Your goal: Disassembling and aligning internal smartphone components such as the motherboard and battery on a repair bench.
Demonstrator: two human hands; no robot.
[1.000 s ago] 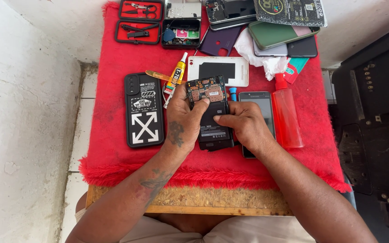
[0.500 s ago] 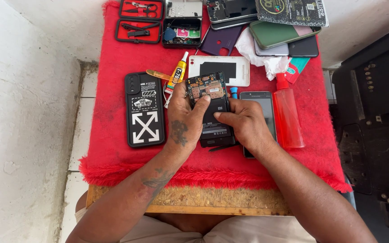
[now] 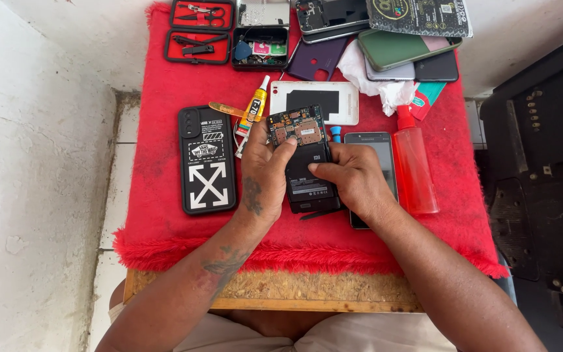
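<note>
Opened black phone point(image 3: 304, 163) with back cover off, circuit board bared at far end, battery below, long axis running away from person, left hand point(image 3: 263, 173) and right hand point(image 3: 353, 176) both clasped on it

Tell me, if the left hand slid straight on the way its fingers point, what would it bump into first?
Probably the white back cover, just beyond the opened phone that the left hand holds; the glue tube lies slightly left of that line, though height is unclear.
</note>
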